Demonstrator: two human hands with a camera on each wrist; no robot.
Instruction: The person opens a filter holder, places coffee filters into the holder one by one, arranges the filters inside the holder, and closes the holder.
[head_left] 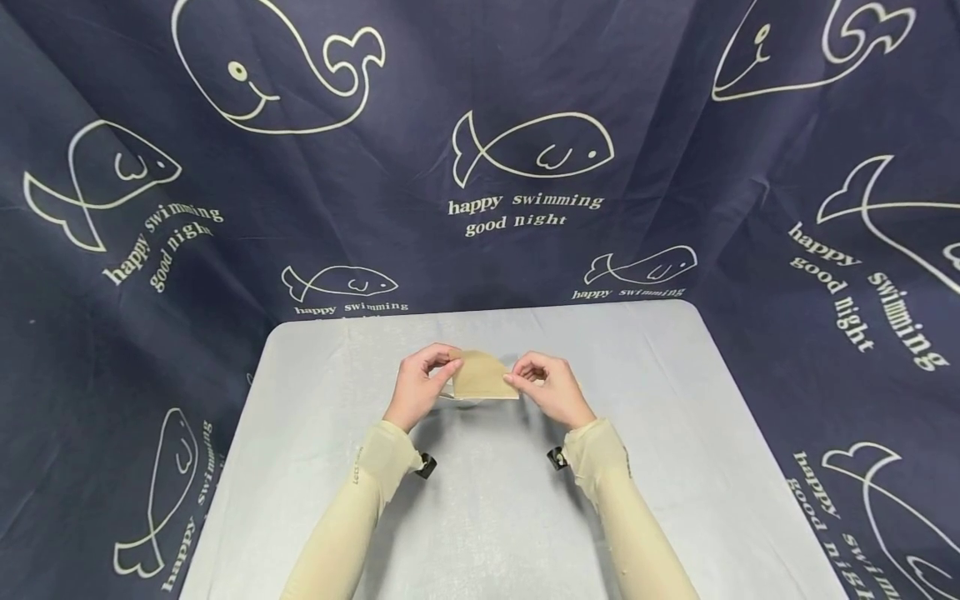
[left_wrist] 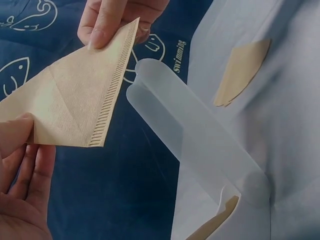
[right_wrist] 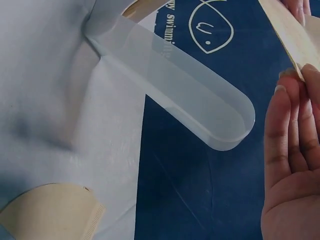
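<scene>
A tan paper coffee filter point(head_left: 483, 377) is held up between both hands above the table. My left hand point(head_left: 420, 385) pinches one side of it between thumb and fingers, and my right hand point(head_left: 553, 388) pinches the opposite side. The left wrist view shows the filter's crimped seam point(left_wrist: 112, 95). Behind the hands stands a frosted plastic case point(left_wrist: 220, 160) with a long rounded lid raised; brown filter paper point(left_wrist: 217, 220) shows inside it. From the head, the filter and hands hide most of this case.
The white table point(head_left: 480, 500) has another tan filter point(left_wrist: 242, 72) lying on it beside the case, seen from the left wrist. A filter point(right_wrist: 52, 212) also lies flat in the right wrist view. A dark blue printed curtain point(head_left: 525, 275) surrounds the table's back and sides.
</scene>
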